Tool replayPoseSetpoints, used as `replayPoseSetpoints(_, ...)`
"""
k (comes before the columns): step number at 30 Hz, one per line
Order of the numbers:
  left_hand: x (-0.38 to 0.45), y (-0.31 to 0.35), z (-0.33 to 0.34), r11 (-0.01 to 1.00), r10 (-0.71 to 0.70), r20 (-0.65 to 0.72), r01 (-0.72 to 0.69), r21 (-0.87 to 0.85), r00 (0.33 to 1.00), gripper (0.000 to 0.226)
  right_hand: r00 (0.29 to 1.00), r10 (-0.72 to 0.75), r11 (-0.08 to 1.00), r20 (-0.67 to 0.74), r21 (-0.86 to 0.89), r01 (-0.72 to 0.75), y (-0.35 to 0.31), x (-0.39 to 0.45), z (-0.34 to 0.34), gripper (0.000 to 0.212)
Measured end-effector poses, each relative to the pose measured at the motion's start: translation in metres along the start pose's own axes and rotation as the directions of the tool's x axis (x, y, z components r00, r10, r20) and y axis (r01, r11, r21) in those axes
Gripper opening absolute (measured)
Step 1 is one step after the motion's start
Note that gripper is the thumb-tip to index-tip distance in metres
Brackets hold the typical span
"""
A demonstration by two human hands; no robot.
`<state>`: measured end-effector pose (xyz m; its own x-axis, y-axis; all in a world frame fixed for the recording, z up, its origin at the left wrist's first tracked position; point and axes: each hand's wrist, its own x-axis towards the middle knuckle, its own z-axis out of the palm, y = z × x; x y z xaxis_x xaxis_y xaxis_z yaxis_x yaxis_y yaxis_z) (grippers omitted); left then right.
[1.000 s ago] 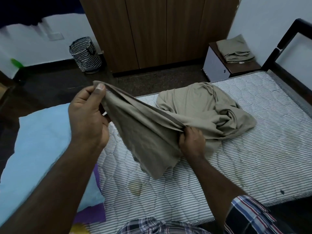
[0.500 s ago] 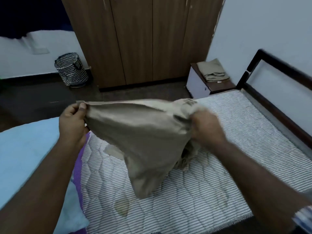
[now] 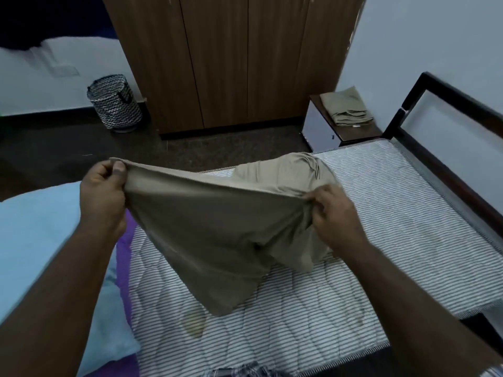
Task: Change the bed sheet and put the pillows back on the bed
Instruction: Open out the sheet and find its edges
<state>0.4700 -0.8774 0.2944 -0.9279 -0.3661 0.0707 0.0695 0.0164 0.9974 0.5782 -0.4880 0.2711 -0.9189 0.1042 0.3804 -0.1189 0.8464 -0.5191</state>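
Note:
A beige bed sheet (image 3: 217,235) is stretched between my hands above the bare striped mattress (image 3: 381,240). My left hand (image 3: 104,194) pinches one end of its edge between thumb and fingers. My right hand (image 3: 334,216) grips the bunched edge farther right. The sheet's lower part hangs down onto the mattress, and the rest lies heaped behind my right hand. A light blue pillow (image 3: 40,254) lies at the left, over something purple (image 3: 125,257).
A dark bed frame (image 3: 446,164) runs along the right side. Folded beige cloth (image 3: 347,108) lies on a small bedside table (image 3: 326,129). A wooden wardrobe (image 3: 231,61) stands behind, with a zigzag-patterned basket (image 3: 114,103) on the dark floor to its left.
My right hand has lifted off the mattress and moved right along the sheet's edge, drawing the sheet taut between both hands. The view has tilted up.

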Motion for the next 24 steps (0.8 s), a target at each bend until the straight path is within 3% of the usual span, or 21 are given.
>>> replayPoseSetpoints(3, -0.015, 0.016, 0.014, 0.996, 0.083, -0.013, -0.083, 0.013, 0.996, 0.024, 0.996, -0.052, 0.998, 0.067, 0.050, 0.048, -0.016, 0.011, -0.004, 0.029)
replayPoseSetpoints(5, -0.042, 0.030, 0.041, 0.984, 0.139, 0.172, -0.155, 0.083, 0.975, 0.019, 0.984, -0.078, 0.992, 0.162, 0.110, 0.060, -0.028, 0.010, 0.003, 0.032)
replayPoseSetpoints(7, -0.073, 0.035, 0.074, 0.904, 0.157, 0.492, -0.325, 0.277, 0.857, 0.026, 0.974, -0.115, 0.978, 0.198, 0.193, 0.076, -0.038, 0.010, 0.008, 0.032)
replayPoseSetpoints(9, -0.098, 0.034, 0.104, 0.781, -0.006, 0.736, -0.456, 0.427, 0.677, 0.058, 0.962, -0.171, 0.959, 0.212, 0.261, 0.113, -0.047, 0.013, 0.010, 0.033)
replayPoseSetpoints(11, -0.109, 0.029, 0.125, 0.674, -0.151, 0.827, -0.555, 0.487, 0.542, 0.073, 0.957, -0.188, 0.948, 0.222, 0.294, 0.118, -0.052, 0.016, 0.008, 0.033)
replayPoseSetpoints(12, -0.110, 0.027, 0.132, 0.647, -0.166, 0.844, -0.589, 0.484, 0.510, 0.062, 0.957, -0.188, 0.945, 0.223, 0.307, 0.114, -0.053, 0.017, 0.008, 0.034)
replayPoseSetpoints(14, -0.107, 0.027, 0.136, 0.625, -0.129, 0.838, -0.613, 0.484, 0.530, 0.036, 0.960, -0.165, 0.938, 0.226, 0.337, 0.081, -0.051, 0.016, 0.005, 0.033)
replayPoseSetpoints(18, -0.100, 0.031, 0.137, 0.669, -0.051, 0.806, -0.579, 0.466, 0.589, 0.026, 0.977, -0.025, 0.873, 0.210, 0.481, -0.081, -0.032, 0.011, 0.001, 0.026)
replayPoseSetpoints(24, -0.094, 0.030, 0.136, 0.817, 0.045, 0.779, -0.471, 0.331, 0.625, 0.020, 0.973, 0.107, 0.938, 0.202, 0.305, -0.167, 0.012, 0.002, 0.023, 0.016)
